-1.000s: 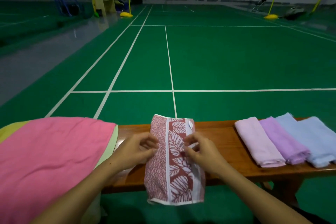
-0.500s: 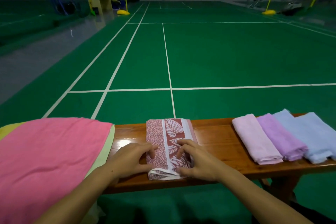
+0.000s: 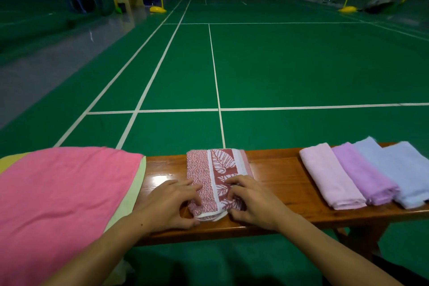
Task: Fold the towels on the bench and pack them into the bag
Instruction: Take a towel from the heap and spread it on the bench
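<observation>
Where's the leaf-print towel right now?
Head view: leaf-print towel lies mid-bench, between the pink towel at left and folded pastel towels at right, under both hands.

Both bare forearms reach in from the near edge and converge toward the middle. The left hand point(image 3: 170, 204) lies palm down, fingers curled with their tips pressing the left near corner of the patterned towel point(image 3: 216, 169), thumb on the near side. The right hand point(image 3: 253, 202) mirrors it, fingers bent, pinching the towel's right near edge
</observation>
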Demonstrator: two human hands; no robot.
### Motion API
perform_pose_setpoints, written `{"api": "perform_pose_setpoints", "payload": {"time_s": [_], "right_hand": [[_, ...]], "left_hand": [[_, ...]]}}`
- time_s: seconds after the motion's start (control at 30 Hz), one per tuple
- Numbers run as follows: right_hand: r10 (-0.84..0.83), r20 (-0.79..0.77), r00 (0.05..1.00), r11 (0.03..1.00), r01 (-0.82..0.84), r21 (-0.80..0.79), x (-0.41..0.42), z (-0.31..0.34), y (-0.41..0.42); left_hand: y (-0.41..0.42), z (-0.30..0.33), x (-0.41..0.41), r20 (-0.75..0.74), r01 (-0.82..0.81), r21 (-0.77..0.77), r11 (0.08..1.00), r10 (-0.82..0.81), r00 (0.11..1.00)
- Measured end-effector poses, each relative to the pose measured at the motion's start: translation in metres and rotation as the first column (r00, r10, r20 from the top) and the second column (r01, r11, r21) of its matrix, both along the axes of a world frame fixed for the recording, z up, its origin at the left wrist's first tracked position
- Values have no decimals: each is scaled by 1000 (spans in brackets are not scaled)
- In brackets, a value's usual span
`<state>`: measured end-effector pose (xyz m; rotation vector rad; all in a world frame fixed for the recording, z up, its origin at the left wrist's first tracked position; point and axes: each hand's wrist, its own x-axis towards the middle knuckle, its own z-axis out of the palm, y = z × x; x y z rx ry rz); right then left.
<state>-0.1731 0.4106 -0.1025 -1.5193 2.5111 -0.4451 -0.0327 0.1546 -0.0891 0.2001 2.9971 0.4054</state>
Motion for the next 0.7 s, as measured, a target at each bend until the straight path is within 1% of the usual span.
{"api": "perform_pose_setpoints", "payload": {"time_s": [0.07,0.13,0.2,0.27,0.4,0.47,0.57,0.63,0.7], "right_hand": [[-10,20,1000,1000,10,-4,0,2,0],[-31,62,998,999,32,-10,1,7,1],[-65,93,994,998,66,-10,1,11,3],[-95,155,983,995,98,-11,3,16,5],[-87,289,953,995,97,-22,12,29,10],[-89,417,905,992,119,-46,17,34,13],[-111,564,818,980,184,-74,20,34,16],[-122,670,732,972,226,-70,20,37,16],[-124,768,628,963,263,-59,20,43,15]], "left_hand": [[1,0,1,-79,6,16,1000,-5,997],[1,4,3,-106,-17,99,995,28,994],[2,8,6,-73,-73,231,970,92,993],[1,11,9,-23,-129,327,936,144,989],[8,20,13,15,-116,437,892,122,992],[11,24,15,53,-134,532,836,125,991],[15,30,19,175,-210,663,719,124,977],[14,29,20,207,-232,695,681,119,971],[13,30,20,202,-239,708,664,133,970]]}}
